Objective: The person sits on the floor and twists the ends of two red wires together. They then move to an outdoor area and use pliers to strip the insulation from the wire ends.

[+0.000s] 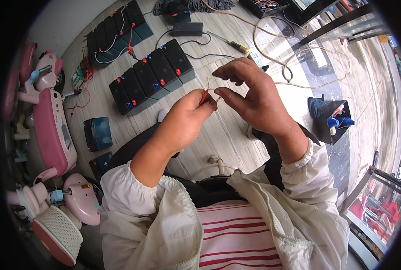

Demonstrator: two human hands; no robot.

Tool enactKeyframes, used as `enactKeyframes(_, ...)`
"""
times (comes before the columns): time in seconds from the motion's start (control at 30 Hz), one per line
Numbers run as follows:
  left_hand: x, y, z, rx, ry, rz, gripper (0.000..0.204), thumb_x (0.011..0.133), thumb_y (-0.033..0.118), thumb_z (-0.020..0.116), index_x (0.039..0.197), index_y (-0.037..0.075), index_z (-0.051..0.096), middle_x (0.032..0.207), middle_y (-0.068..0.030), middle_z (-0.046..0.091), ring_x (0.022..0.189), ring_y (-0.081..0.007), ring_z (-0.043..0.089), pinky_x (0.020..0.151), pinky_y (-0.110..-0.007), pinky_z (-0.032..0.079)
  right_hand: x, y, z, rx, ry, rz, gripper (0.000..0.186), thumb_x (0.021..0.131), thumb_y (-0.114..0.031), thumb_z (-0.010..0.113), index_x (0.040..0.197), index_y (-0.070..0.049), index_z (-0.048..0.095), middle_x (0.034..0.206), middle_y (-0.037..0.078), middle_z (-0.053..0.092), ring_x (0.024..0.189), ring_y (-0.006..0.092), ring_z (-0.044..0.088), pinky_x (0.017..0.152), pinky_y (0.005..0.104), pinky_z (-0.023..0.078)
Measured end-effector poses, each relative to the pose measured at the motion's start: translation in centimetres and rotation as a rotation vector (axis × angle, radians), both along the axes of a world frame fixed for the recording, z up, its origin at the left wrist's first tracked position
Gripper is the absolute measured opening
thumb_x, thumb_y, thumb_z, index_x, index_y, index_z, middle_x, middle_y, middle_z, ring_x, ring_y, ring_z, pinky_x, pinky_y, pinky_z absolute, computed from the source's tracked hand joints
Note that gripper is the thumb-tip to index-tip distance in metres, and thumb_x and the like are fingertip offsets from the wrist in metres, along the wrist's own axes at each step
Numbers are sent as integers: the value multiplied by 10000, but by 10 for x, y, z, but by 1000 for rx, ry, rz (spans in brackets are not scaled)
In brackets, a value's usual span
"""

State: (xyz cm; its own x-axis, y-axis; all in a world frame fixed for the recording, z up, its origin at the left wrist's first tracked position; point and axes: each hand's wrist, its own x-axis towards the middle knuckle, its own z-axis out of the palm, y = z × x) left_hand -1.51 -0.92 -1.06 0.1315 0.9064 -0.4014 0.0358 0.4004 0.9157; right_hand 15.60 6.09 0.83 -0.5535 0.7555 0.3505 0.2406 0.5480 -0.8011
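Note:
My left hand [182, 119] is closed around a thin red wire [204, 96], pinching it between thumb and fingers. Fine bare copper strands [208, 82] fan out from the wire's upper end. Close by on the right, my right hand [259, 99] is held with thumb and forefinger apart, its thumb tip beside the strands. I see nothing gripped in it. Beyond the hands, several black and green batteries [139, 81] with red and blue terminals stand in a row on the floor.
Another battery block [117, 33], joined by wires, stands farther back. Nearby lie a black power adapter [187, 29], a yellow-handled screwdriver [238, 47] and a power strip [256, 58]. Pink ride-on toys [52, 130] line the left; a black box [335, 130] sits right.

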Motion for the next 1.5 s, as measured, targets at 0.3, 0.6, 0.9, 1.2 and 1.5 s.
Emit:
enactKeyframes(0.3, 2, 0, -1, 28, 67, -37, 213, 940, 191, 544, 886, -15, 555, 741, -30, 507, 708, -96, 426, 656, -279, 397, -1, -7, -5, 50, -63, -31, 153, 760, 30, 672, 875, -25, 589, 807, 99, 586, 754, 271, 587, 649, 349, 473)
enactKeyframes(0.6, 9, -6, -5, 61, 59, -31, 223, 944, 197, 543, 893, -20, 545, 742, -28, 514, 708, -111, 440, 674, -285, 411, -12, 6, -26, 424, -150, -299, 149, 753, 30, 649, 847, -45, 560, 785, 108, 579, 712, 316, 572, 633, 373, 473)
enactKeyframes(0.9, -21, 1, -2, -147, -314, 350, 151, 991, 212, 497, 963, 69, 538, 843, 3, 522, 593, -25, 394, 447, -161, 293, 51, 47, 16, 217, 26, -319, 102, 813, 21, 694, 902, -20, 664, 835, 41, 649, 749, 110, 624, 674, 237, 499)
enactKeyframes(1.2, -3, 6, 6, -135, -480, 246, 174, 1004, 222, 470, 1067, 76, 540, 985, -50, 632, 569, -47, 458, 407, -176, 322, -8, 0, -8, 204, -69, -54, 156, 697, -64, 744, 796, -85, 625, 751, 59, 560, 719, 275, 577, 601, 375, 477)
enactKeyframes(1.5, -2, 5, 6, -126, -500, 187, 104, 999, 194, 490, 947, 106, 512, 842, 18, 522, 613, -28, 412, 426, -163, 270, -9, -1, -9, 312, -108, -147, 161, 692, -48, 734, 787, -84, 608, 742, 56, 552, 719, 282, 577, 606, 383, 476)
